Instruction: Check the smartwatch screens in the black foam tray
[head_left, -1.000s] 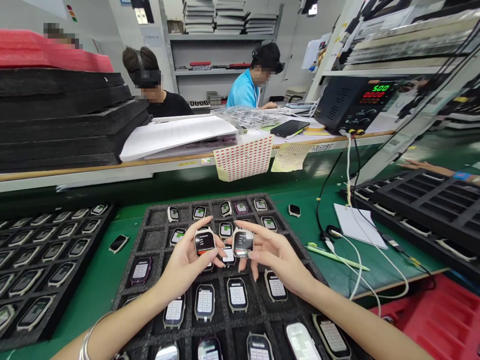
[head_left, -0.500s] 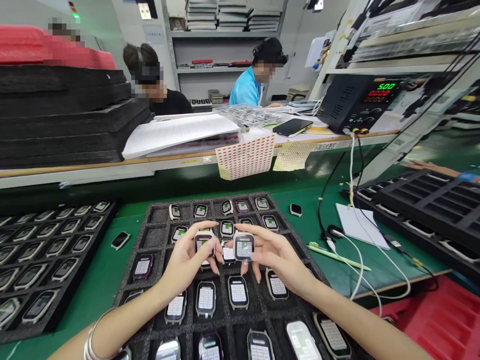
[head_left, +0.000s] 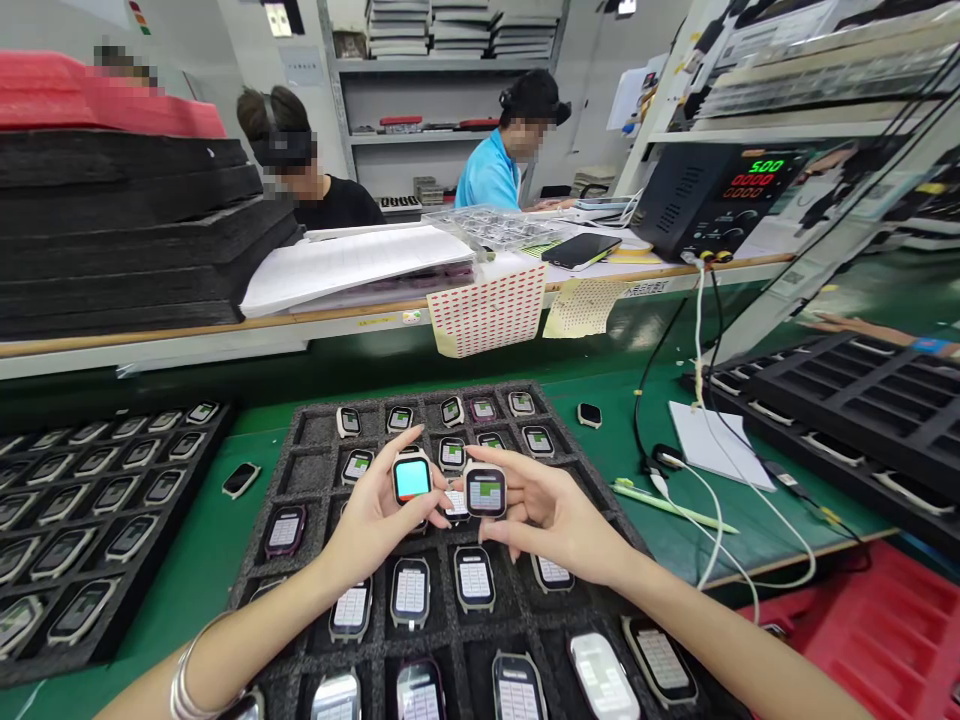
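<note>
My left hand [head_left: 371,525] grips a smartwatch body [head_left: 411,479] whose screen glows solid cyan. My right hand [head_left: 551,515] grips a second smartwatch body [head_left: 485,491] showing a green and white screen. Both watches are held side by side above a black foam tray [head_left: 300,470]. The tray's pockets hold several more watch bodies with lit screens, such as one [head_left: 410,590] just below my hands. A few pockets at the tray's left are bare.
Another black tray of watches [head_left: 90,500] lies left, with a loose watch [head_left: 240,479] on the green mat. White cables [head_left: 720,500], a white card [head_left: 712,445] and a power supply [head_left: 712,205] are right. Two people sit behind the far bench.
The left watch's screen changed from a dark menu to solid cyan. The right watch's screen now shows green and white. Both hands stayed in nearly the same place.
</note>
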